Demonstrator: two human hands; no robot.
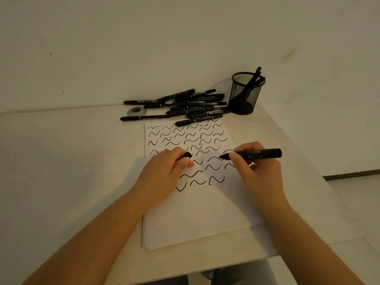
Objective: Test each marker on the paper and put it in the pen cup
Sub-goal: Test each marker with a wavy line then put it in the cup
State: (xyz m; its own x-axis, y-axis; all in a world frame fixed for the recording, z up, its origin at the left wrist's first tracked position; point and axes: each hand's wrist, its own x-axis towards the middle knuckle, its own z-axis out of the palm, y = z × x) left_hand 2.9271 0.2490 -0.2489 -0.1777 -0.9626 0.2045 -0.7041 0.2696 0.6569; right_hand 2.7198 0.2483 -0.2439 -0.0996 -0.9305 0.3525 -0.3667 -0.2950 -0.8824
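Lying flat on the pale wooden counter (61, 161), a stack of white paper sheets (197, 214) is being covered with rows of black wavy test strokes. An uncapped black marker (255, 154) is being gripped by the right hand (257, 171), thumb and fingers curled round its barrel, with the tip being pointed left just above or at a stroke near the sheet's right edge; contact cannot be judged. A small black marker cap (187, 154) is being pinched by the left hand (164, 171), which is being rested on the paper's middle. Beyond the sheet's far edge, a pile of capped black markers (185, 106) is being kept on the counter, beside a black wire-mesh pen cup (244, 93) in which a few markers are being held leaning rightward.
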